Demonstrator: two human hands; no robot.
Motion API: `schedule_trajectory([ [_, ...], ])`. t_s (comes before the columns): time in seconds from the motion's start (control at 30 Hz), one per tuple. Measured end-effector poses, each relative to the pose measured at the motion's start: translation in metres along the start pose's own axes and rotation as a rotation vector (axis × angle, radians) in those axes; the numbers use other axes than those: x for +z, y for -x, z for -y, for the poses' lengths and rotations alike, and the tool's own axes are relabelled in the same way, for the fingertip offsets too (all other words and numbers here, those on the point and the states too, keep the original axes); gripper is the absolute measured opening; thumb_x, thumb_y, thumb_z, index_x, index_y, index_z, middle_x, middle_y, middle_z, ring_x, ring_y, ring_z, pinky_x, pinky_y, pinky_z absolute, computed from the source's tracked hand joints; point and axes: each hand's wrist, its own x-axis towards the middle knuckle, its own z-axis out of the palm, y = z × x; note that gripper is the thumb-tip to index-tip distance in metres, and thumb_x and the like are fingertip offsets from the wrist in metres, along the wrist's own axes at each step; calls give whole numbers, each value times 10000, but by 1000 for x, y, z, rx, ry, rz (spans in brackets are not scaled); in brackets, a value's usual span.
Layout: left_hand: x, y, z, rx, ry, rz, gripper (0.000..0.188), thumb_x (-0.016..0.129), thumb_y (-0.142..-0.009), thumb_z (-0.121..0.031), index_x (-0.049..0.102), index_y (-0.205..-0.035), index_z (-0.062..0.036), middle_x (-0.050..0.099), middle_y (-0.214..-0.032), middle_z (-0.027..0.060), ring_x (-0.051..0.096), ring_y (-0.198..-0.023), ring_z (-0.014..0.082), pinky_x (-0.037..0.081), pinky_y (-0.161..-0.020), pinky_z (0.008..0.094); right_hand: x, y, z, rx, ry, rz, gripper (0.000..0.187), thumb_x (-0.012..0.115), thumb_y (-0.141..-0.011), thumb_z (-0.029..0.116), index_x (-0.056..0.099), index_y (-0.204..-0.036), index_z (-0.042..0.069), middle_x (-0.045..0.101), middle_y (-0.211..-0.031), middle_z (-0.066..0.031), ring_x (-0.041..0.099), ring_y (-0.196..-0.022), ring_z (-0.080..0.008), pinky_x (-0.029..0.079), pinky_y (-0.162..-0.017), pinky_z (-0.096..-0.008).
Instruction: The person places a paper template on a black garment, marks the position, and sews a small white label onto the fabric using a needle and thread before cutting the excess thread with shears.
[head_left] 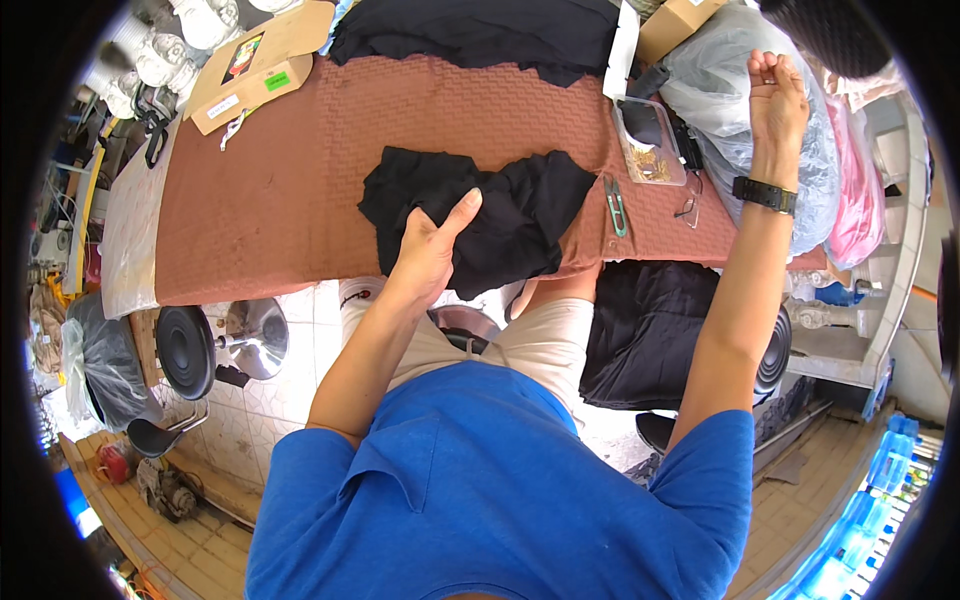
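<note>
A crumpled black cloth (520, 215) lies at the near edge of the brown-covered table, part of it hanging toward my lap. My left hand (428, 255) is closed on the cloth's left part, thumb raised on top and the other fingers mostly hidden in the folds. Well away from the cloth, my right hand (778, 100) is lifted at the upper right, over a bulky clear plastic bag (710, 75). Its fingers are bent and pressed together; whatever they pinch is too small to make out. A black band circles that wrist.
Green thread snips (615, 207) lie right of the cloth, near a clear box (648, 150) of small gold pieces and a pair of glasses (688, 208). A cardboard box (255, 70) stands far left. More black fabric (480, 35) lies at the back; another black pile (645, 335) sits beside my leg.
</note>
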Motion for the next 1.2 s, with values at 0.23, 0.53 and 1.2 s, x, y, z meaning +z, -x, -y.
schedule_trajectory([
  [0.23,15,-3,-9,-39,197,-258,205,715,-979,-273,690,-884,-93,686,-915,-15,631,-831,66,516,-773,236,110,95,-1,27,192,242,173,612,-1009,73,599,-1141,-38,704,-1096,-199,715,-940,-246,578,-895,-351],
  [0.53,-1,-16,5,6,156,-197,309,675,-1000,-263,658,-1193,-23,676,-1217,72,635,-1130,148,519,-988,342,198,225,-47,26,669,575,94,663,-898,-44,714,-965,-3,693,-883,-101,695,-788,-205,536,-690,-310],
  [1.2,15,1,-8,219,194,-160,294,580,-1047,-254,633,-1221,-24,678,-1203,74,652,-1100,145,522,-970,323,211,243,-46,-234,816,570,236,743,-820,-56,760,-1036,36,501,-775,-66,502,-653,-184,406,-556,-323],
])
